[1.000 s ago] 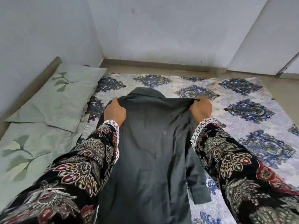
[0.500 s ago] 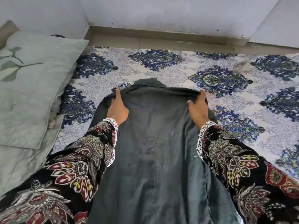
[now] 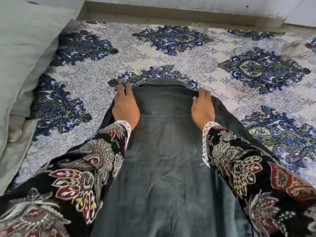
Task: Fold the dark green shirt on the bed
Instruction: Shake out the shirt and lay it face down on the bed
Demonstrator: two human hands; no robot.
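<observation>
Shirt hem was cut off at the bottom edge of my view, and both of its sleeves were hidden under the body, so I couldn't tell how they lay. Dark green collared cotton shirt (image 3: 169,151) lay back-up on the blue-and-white floral bedsheet (image 3: 171,55), collar pointing away from me, cloth lightly creased. Left hand (image 3: 125,106) rested flat on the left shoulder, fingers straight. Right hand (image 3: 203,108) sat on the right shoulder, fingertips curled over the seam edge, pinching it. Pale green pillow (image 3: 22,48) lay at far left.
</observation>
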